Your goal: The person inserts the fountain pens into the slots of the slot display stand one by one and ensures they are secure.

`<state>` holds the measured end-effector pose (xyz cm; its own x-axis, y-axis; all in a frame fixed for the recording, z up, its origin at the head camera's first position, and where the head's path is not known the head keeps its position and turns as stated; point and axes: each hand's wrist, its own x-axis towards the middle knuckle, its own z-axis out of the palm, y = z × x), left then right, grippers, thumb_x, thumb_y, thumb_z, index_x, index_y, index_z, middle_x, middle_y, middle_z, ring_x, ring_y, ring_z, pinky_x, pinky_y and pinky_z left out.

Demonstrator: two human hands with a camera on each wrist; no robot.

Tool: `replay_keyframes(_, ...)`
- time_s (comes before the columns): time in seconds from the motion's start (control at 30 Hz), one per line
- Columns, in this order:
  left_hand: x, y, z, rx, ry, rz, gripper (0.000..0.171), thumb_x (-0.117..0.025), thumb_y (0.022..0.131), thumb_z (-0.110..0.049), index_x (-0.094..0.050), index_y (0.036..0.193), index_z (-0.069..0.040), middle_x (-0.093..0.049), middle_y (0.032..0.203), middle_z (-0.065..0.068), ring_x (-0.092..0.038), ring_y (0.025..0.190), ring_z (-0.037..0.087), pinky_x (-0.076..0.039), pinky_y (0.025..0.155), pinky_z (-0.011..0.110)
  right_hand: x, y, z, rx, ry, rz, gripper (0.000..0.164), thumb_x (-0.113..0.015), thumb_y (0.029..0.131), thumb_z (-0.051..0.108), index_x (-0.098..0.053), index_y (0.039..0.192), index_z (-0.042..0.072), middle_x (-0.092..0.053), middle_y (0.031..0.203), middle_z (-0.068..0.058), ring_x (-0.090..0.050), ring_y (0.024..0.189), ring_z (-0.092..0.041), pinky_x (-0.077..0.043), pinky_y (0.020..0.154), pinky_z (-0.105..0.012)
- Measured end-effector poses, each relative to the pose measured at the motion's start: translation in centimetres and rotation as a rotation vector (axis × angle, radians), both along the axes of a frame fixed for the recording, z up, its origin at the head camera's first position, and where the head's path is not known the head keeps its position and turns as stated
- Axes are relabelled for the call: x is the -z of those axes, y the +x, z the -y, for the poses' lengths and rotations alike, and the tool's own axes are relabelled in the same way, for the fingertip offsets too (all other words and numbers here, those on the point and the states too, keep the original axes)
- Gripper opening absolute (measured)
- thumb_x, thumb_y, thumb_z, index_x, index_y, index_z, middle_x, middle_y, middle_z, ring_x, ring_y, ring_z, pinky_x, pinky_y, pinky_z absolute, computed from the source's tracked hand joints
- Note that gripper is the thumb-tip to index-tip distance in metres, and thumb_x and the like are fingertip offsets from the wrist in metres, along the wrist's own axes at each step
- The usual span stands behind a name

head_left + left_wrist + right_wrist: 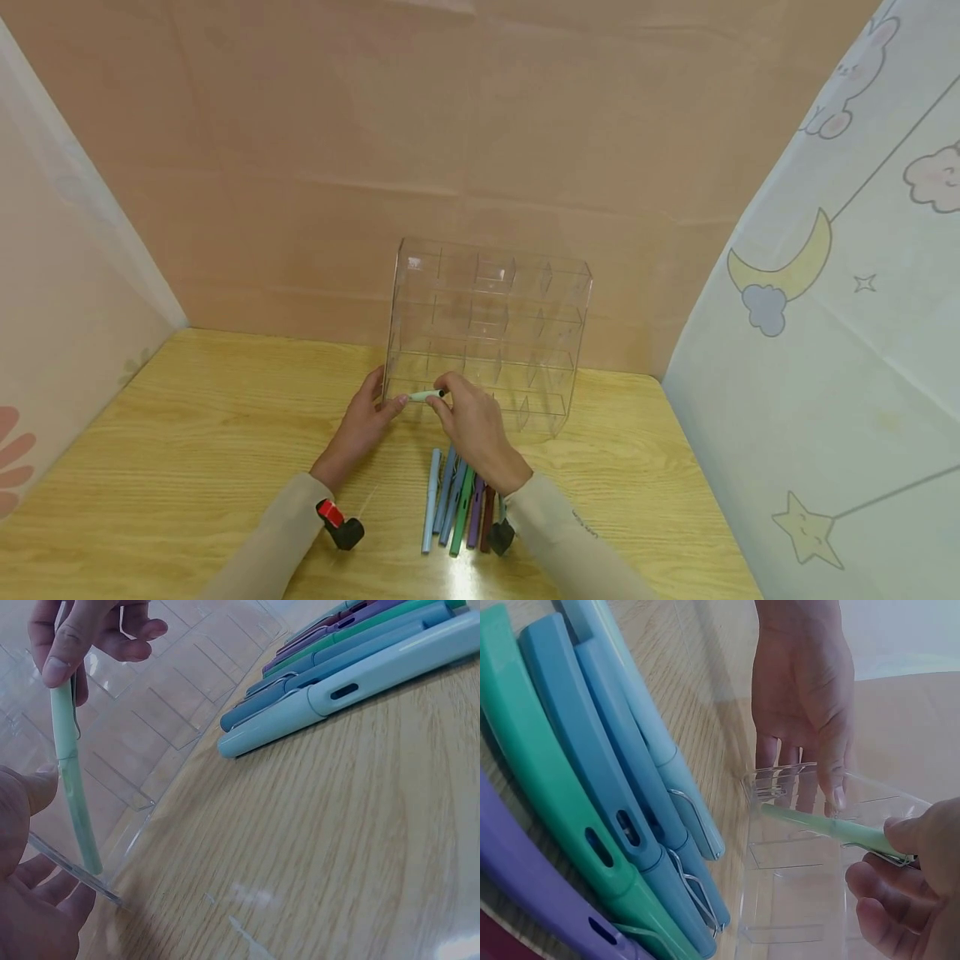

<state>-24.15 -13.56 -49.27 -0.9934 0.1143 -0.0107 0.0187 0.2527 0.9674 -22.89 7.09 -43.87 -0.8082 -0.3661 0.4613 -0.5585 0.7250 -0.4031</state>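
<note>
A clear plastic rack (487, 333) with rows of small compartments stands upright on the table. My right hand (474, 421) pinches a pale green pen (426, 395) by its capped, clipped end. The pen (67, 742) lies level across the rack's lower left part, its other end close to the side wall. My left hand (363, 425) holds the rack's left side wall, with fingers outside and thumb inside. That thumb is beside the pen (810, 820); whether it touches is unclear. Below my right hand lie several capped pens, among them a light blue pen (431, 500) and a green pen (462, 512).
A purple pen (476, 512) and a dark red pen (487, 521) lie in the same group on the wooden table (247, 433). Behind the rack hangs a plain tan cloth (315, 167). Printed cloth (847, 375) borders the right side.
</note>
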Motion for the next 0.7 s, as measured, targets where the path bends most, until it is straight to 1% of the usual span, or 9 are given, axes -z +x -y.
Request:
replay_keyframes(0.2, 0.00, 0.02, 0.02, 0.002, 0.004, -0.003, 0.077, -0.060, 0.111, -0.021, -0.015, 0.169, 0.000, -0.020, 0.176, 0.027, -0.023, 0.163, 0.050, -0.032, 0.128, 0.065, 0.10, -0.05, 0.03, 0.006, -0.002, 0.021, 0.021, -0.075, 0.101, 0.024, -0.069, 0.113, 0.008, -0.081, 0.106, -0.008, -0.055, 0.052, -0.004, -0.034, 0.045, -0.012)
replay_keyframes(0.37, -0.06, 0.05, -0.06, 0.004, -0.008, -0.002, 0.078, -0.060, 0.111, -0.020, -0.014, 0.169, 0.000, -0.021, 0.175, 0.028, -0.025, 0.162, 0.051, -0.033, 0.128, 0.066, 0.21, -0.11, 0.05, 0.017, 0.002, 0.020, 0.021, -0.076, 0.100, 0.025, -0.069, 0.111, 0.008, -0.081, 0.104, -0.008, -0.055, 0.052, -0.004, -0.034, 0.045, -0.012)
replay_keyframes(0.4, -0.09, 0.09, -0.05, 0.002, -0.010, -0.001, 0.077, -0.060, 0.111, -0.021, -0.014, 0.169, 0.000, -0.021, 0.175, 0.027, -0.024, 0.162, 0.051, -0.033, 0.128, 0.065, 0.19, -0.10, 0.05, 0.017, 0.004, 0.019, 0.021, -0.076, 0.100, 0.025, -0.069, 0.111, 0.008, -0.081, 0.104, -0.008, -0.054, 0.053, -0.003, -0.034, 0.045, -0.012)
replay_keyframes(0.6, -0.19, 0.25, -0.03, 0.005, -0.011, 0.003, 0.078, -0.060, 0.111, -0.022, -0.013, 0.170, -0.001, -0.020, 0.176, 0.027, -0.023, 0.162, 0.051, -0.032, 0.128, 0.066, 0.05, -0.08, 0.02, 0.012, 0.006, 0.022, 0.020, -0.075, 0.101, 0.024, -0.069, 0.110, 0.008, -0.081, 0.103, -0.008, -0.038, 0.048, 0.001, -0.027, 0.043, -0.013)
replay_keyframes(0.7, -0.10, 0.19, -0.06, 0.002, -0.013, 0.003, 0.077, -0.058, 0.112, -0.021, -0.013, 0.170, -0.001, -0.019, 0.176, 0.027, -0.023, 0.163, 0.050, -0.031, 0.129, 0.065, 0.01, -0.08, -0.01, 0.014, 0.008, 0.028, 0.020, -0.075, 0.101, 0.025, -0.069, 0.110, 0.008, -0.081, 0.103, -0.008, -0.036, 0.048, 0.002, -0.026, 0.043, -0.012)
